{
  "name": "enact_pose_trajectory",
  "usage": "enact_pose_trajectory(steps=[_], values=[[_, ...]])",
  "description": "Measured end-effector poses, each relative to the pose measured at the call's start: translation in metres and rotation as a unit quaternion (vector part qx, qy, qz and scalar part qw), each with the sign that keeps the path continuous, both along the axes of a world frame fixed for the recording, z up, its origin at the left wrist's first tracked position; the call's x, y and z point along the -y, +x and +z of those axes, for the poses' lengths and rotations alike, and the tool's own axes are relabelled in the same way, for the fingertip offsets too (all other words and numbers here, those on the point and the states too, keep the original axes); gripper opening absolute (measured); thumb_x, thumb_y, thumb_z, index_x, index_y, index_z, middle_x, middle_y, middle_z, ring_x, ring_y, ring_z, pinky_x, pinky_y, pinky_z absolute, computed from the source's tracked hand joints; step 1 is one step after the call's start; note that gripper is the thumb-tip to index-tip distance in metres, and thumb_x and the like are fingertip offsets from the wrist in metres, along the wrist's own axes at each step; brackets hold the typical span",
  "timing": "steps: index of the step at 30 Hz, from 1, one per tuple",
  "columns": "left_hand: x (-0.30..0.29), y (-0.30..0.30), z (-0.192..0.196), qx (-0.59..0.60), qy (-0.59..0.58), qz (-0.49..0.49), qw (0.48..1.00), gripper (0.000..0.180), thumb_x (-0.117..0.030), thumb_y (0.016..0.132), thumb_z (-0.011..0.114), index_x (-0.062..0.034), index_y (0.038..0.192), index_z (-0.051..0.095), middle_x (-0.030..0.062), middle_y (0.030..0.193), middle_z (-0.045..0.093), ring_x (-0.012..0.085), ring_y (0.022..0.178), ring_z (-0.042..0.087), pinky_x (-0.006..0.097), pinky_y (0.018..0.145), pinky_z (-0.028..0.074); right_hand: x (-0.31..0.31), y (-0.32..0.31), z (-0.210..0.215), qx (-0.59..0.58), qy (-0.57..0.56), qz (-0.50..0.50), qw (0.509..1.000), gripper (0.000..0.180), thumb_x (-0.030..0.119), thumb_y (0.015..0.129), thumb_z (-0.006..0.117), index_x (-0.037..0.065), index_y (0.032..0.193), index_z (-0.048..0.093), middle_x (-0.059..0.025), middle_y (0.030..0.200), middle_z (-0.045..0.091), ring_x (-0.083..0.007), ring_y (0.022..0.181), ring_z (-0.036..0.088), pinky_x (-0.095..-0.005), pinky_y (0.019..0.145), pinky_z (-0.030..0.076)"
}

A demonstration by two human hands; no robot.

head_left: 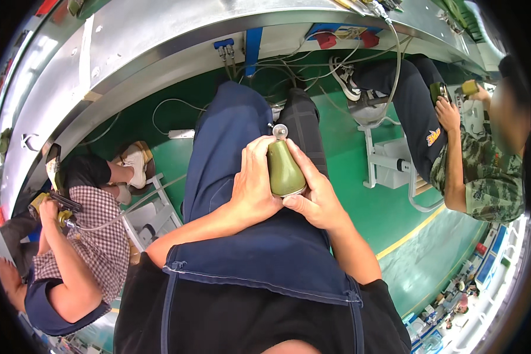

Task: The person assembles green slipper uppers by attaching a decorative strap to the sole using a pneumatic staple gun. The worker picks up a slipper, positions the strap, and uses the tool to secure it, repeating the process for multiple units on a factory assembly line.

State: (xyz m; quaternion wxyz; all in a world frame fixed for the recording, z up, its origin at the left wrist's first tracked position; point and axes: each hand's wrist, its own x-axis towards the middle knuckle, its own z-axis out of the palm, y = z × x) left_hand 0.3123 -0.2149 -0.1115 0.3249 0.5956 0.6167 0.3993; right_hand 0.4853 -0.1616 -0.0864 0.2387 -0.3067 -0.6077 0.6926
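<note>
We see the left hand point(253, 182) wrapped around one side of a green piece point(285, 168) and the right hand point(320, 197) closed on the other, its thumb across the lower end. The piece is glossy and pear-shaped, its narrow end pointing away from the body; it is held above the wearer's blue apron point(259, 253). At the narrow end we note a metal disc point(280, 131); we cannot tell how it is attached. Farther out, a white power strip point(181, 134) lies on the green floor point(360, 194), and the metal bench point(177, 44) curves across the top. At right sits a co-worker in a camouflage shirt point(481, 183), one hand on a dark object point(438, 92); at left, another in a checked garment point(100, 230) grips a tool, its details too small to tell.
</note>
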Motion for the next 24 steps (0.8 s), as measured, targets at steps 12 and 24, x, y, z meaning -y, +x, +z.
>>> enact_pose_trajectory(steps=[12, 24], values=[[0.004, 0.004, -0.012, -0.075, 0.017, 0.011, 0.997, 0.104, -0.015, 0.071, 0.091, -0.0015, 0.151, 0.026, 0.0254, 0.142, 0.042, 0.0465, 0.126, 0.053, 0.050, 0.091, 0.057, 0.013, -0.013, 0.006, 0.159, 0.077, -0.080, 0.981, 0.079, 0.040, 0.102, 0.069, -0.009, 0.156, 0.039, -0.0295, 0.155, 0.051, -0.0387, 0.144, 0.053, -0.0431, 0.118, 0.042], [-0.033, -0.043, 0.019, 0.061, -0.031, -0.075, 0.995, 0.109, -0.011, 0.068, 0.094, -0.0026, 0.157, 0.031, 0.0185, 0.140, 0.051, 0.0311, 0.128, 0.057, 0.040, 0.104, 0.051, -0.034, 0.002, 0.011, 0.030, 0.024, 0.008, 0.999, 0.081, 0.053, 0.105, 0.061, -0.005, 0.159, 0.041, -0.0234, 0.158, 0.051, -0.0326, 0.143, 0.054, -0.0402, 0.115, 0.045]])
